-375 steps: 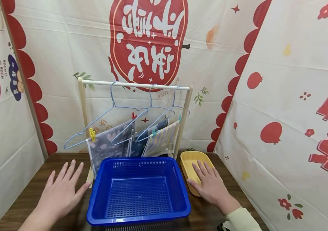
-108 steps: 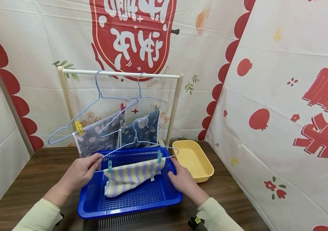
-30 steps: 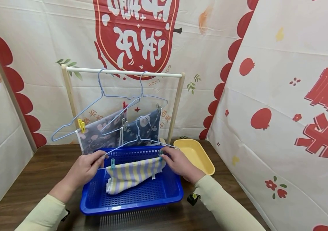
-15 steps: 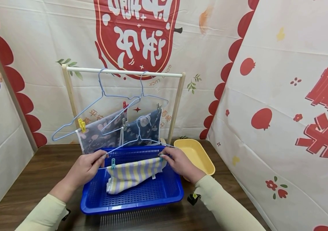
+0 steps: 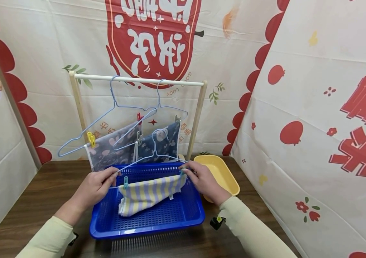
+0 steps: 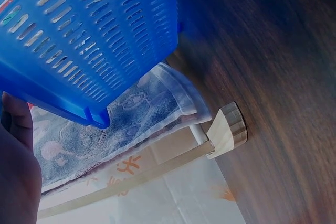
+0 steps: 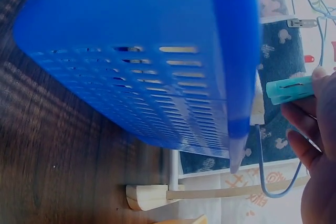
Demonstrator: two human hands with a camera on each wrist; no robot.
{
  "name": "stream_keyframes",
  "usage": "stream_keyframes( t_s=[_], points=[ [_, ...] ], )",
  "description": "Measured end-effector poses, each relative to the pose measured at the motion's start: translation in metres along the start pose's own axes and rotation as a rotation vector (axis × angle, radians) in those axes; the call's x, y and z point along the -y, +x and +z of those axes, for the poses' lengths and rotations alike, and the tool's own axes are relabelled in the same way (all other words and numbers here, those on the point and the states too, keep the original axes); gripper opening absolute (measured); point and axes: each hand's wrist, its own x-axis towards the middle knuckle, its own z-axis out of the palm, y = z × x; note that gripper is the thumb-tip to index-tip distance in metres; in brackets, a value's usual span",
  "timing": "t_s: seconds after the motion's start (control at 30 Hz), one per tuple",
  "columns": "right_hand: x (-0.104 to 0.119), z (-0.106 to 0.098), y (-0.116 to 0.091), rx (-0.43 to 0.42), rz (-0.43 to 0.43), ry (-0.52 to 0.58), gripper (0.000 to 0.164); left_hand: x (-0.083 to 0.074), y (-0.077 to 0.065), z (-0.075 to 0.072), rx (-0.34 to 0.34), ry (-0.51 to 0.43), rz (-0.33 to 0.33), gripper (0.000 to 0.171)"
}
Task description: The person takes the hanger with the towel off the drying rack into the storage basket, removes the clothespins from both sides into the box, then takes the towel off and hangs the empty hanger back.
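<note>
Down from the white rail (image 5: 138, 80) since the earliest frame had come a blue wire hanger (image 5: 155, 154) with a yellow-and-lilac striped cloth (image 5: 152, 191), which now hung partly inside the blue basket (image 5: 147, 229) at the near centre. On the left, the left hand (image 5: 94, 186), fingers curled, held the hanger's left end; that stiff wire seemed a sound place to steady it. Just right, a teal left peg (image 5: 126, 182) was clipped at the cloth's top edge. The cloth looked soft, light and unbreakable, likely to slump once unclipped, so best taken by a top corner. At its right end, the right hand (image 5: 203, 182) pinched a teal right peg (image 7: 289, 92) between thumb and fingers, a small, springy thing best squeezed at its handle end; whether it was clear of the cloth could not be told. Farther right stood a yellow tub (image 5: 215, 168).
</note>
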Motion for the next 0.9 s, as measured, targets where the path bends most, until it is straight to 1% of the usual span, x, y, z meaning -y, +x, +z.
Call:
stream_keyframes(
  t_s=[0.23, 0.33, 0.47, 0.57, 0.67, 0.9],
  points=[
    [0.000, -0.003, -0.001, -0.047, 0.052, -0.017, 0.009, 0.000, 0.001, 0.000, -0.002, 0.001, 0.014, 0.032],
    [-0.001, -0.004, -0.002, -0.071, 0.063, -0.009, 0.012, 0.000, 0.001, 0.000, 0.000, 0.002, 0.016, 0.031],
    [-0.005, -0.008, -0.004, -0.127, 0.054, 0.003, 0.014, 0.002, 0.001, 0.001, 0.007, 0.015, 0.013, 0.029],
    [-0.011, -0.012, -0.005, -0.179, 0.044, -0.011, 0.009, 0.003, 0.001, 0.001, 0.009, 0.028, 0.003, 0.027],
    [-0.017, -0.016, -0.007, -0.213, 0.048, -0.032, 0.009, 0.004, 0.000, 0.001, 0.013, 0.035, -0.007, 0.026],
    [-0.030, -0.025, -0.009, -0.216, 0.093, -0.032, 0.016, 0.003, 0.000, 0.001, 0.013, 0.042, -0.009, 0.025]
  ],
)
